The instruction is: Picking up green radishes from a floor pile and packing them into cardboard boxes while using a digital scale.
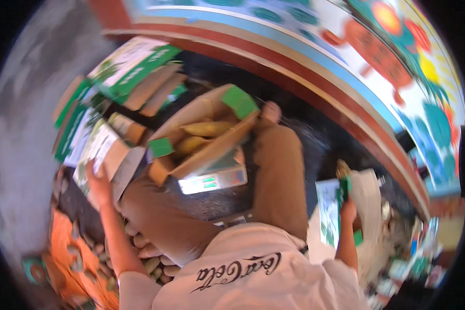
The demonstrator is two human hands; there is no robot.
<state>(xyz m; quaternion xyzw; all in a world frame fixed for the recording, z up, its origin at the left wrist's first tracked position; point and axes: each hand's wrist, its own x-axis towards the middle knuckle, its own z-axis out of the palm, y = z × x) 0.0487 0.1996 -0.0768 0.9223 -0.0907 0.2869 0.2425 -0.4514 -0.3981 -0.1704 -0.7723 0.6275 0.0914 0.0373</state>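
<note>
Between my knees an open cardboard box [206,155] with green end flaps holds several long yellow-brown tubers [206,129] that look like sweet potatoes. It rests over a white digital scale [212,181]. At the left, my left hand [98,183] lies with fingers apart against a white and green carton [102,150]. Off to the right, my right hand [348,212] is closed on the edge of a carton [366,206] with a white and green printed panel. Motion blur softens the fingers of both hands.
More green and white cartons [132,70] stand at the far left. Loose tubers [150,253] lie beside my left leg, near an orange sheet or sack [62,237]. A painted wall [305,67] runs along the far side. Blurred clutter [403,274] fills the lower right.
</note>
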